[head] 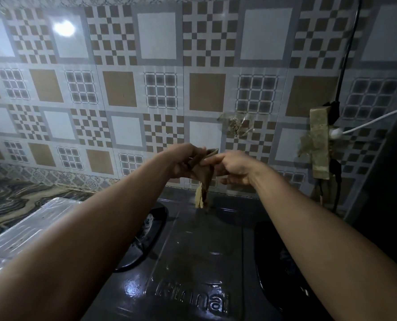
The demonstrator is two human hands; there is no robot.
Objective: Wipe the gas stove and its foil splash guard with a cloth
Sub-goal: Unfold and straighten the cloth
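Cloth (pixel 204 169) gripped between both hands above the gas stove (pixel 192 251).
Left hand (pixel 184 162) and right hand (pixel 233 169) curled round its bunched top; tail dangling below.

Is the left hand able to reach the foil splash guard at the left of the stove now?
Probably yes, but not at once. The left hand holds the cloth together with the right hand above the stove. Nothing stands between it and the foil splash guard.
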